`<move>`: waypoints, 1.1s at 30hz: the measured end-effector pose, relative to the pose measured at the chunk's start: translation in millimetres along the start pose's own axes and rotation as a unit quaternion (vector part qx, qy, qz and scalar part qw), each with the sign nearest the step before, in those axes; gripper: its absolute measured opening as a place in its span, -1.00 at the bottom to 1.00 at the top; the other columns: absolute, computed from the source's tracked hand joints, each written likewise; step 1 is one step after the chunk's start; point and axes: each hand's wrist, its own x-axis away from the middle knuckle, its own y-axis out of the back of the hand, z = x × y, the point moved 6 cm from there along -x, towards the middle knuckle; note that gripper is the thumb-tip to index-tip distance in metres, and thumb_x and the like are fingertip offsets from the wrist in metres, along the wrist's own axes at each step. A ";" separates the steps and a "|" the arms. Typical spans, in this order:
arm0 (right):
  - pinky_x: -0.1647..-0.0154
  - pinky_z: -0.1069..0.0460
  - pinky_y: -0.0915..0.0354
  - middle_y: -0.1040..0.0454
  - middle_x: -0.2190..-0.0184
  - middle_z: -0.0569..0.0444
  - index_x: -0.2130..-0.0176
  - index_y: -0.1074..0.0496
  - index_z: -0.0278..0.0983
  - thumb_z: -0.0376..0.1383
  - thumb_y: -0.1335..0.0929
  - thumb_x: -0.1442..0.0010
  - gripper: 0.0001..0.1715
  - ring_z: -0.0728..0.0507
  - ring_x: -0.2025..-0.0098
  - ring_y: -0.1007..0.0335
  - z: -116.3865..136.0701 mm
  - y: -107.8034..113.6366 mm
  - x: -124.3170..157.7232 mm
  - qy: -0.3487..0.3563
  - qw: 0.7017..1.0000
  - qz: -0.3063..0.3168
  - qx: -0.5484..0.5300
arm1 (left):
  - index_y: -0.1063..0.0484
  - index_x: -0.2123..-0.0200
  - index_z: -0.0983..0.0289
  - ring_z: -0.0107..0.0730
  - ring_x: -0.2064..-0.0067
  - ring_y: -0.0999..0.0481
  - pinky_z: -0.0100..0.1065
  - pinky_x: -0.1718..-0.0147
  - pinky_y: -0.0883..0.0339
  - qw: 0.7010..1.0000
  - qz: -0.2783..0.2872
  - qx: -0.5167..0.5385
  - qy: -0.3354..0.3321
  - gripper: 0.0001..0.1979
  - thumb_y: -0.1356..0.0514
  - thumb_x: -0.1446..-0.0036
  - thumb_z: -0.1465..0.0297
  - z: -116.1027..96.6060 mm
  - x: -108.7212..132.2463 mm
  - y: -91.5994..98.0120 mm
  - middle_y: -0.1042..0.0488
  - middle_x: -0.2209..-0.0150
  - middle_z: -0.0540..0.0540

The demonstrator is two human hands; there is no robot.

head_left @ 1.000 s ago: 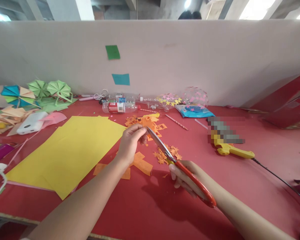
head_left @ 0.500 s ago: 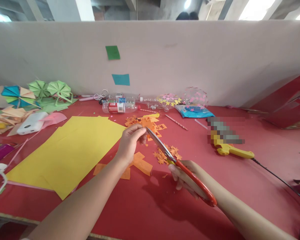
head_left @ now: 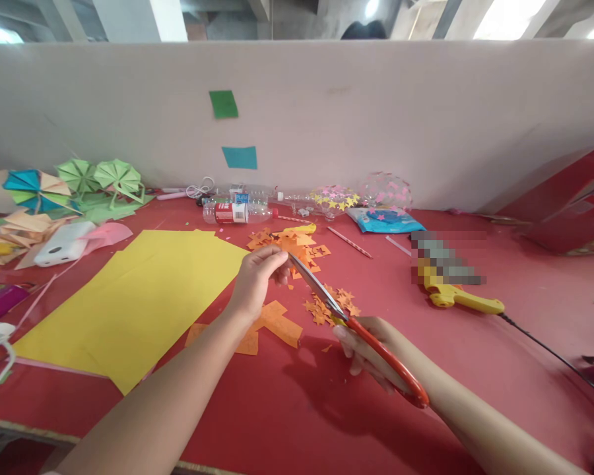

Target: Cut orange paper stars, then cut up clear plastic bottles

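My right hand (head_left: pixel 369 349) is wrapped round the red handles of a pair of scissors (head_left: pixel 321 293), whose blades point up and left. At the blade tips, my left hand (head_left: pixel 260 274) is closed in a pinch. Whatever lies between its thumb and finger is too small or hidden to make out. Beyond the left hand is a pile of orange paper scraps (head_left: pixel 304 247) with star-shaped holes. Small orange paper stars (head_left: pixel 344 300) lie in a heap behind the scissors. Orange paper strips (head_left: pixel 282 324) rest on the red table (head_left: pixel 287 422) beside my left wrist.
Yellow paper sheets (head_left: pixel 143 297) spread over the left side. Plastic bottles (head_left: pixel 232 212) lie along the back, near a blue packet (head_left: pixel 389 221). A yellow glue gun (head_left: pixel 465 299) with a black cord is at right. Folded paper fans (head_left: pixel 116 175) stand far left.
Almost nothing differs. Both hands and the scissors hold nearly the same position. A dark shape beyond the partition has shifted slightly left.
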 end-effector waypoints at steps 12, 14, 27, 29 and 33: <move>0.82 0.19 -0.02 -0.31 0.62 0.18 0.54 -0.22 -0.27 0.17 -0.32 0.00 -0.44 0.12 0.75 -0.04 0.9 0.0 1.3 0.021 1.000 0.006 0.002 | -0.36 0.58 0.26 -0.57 0.58 -0.27 -0.47 0.54 -0.16 1.000 -0.009 0.013 -0.013 -0.88 -0.18 0.05 0.40 -3.6 -1.0 2.3 -0.31 0.65 -0.08; 0.81 0.19 -0.03 -0.32 0.59 0.17 0.52 -0.23 -0.27 0.18 -0.31 0.01 -0.43 0.13 0.74 -0.03 1.1 -0.8 2.3 0.032 0.999 0.009 -0.005 | -0.37 0.56 0.26 -0.57 0.58 -0.27 -0.47 0.53 -0.17 1.000 -0.010 0.018 -0.013 -0.89 -0.18 0.04 0.40 -3.3 0.2 1.2 -0.32 0.63 -0.08; 0.74 0.18 -0.04 -0.33 0.54 0.13 0.49 -0.24 -0.27 0.20 -0.32 0.03 -0.41 0.10 0.67 -0.10 0.6 -1.3 2.3 0.028 0.999 0.009 -0.035 | -0.38 0.52 0.25 -0.57 0.56 -0.29 -0.46 0.51 -0.20 0.999 -0.005 0.034 -0.005 -0.90 -0.18 -0.01 0.39 1.3 6.7 -8.2 -0.32 0.61 -0.09; 0.74 0.18 -0.04 -0.33 0.54 0.13 0.49 -0.24 -0.27 0.21 -0.31 0.03 -0.41 0.10 0.68 -0.08 0.8 -2.1 2.4 0.030 0.999 0.010 -0.036 | -0.38 0.53 0.25 -0.58 0.56 -0.29 -0.46 0.51 -0.20 0.999 -0.003 0.040 -0.004 -0.90 -0.18 -0.01 0.40 1.5 6.8 -8.8 -0.33 0.60 -0.09; 0.75 0.17 -0.04 -0.32 0.55 0.13 0.48 -0.24 -0.27 0.22 -0.30 0.03 -0.39 0.09 0.67 -0.10 1.6 -3.3 2.8 0.033 0.999 0.010 -0.040 | -0.39 0.52 0.25 -0.58 0.56 -0.30 -0.47 0.51 -0.20 0.999 0.000 0.050 0.002 -0.91 -0.18 -0.01 0.41 2.2 7.0 -9.3 -0.33 0.60 -0.09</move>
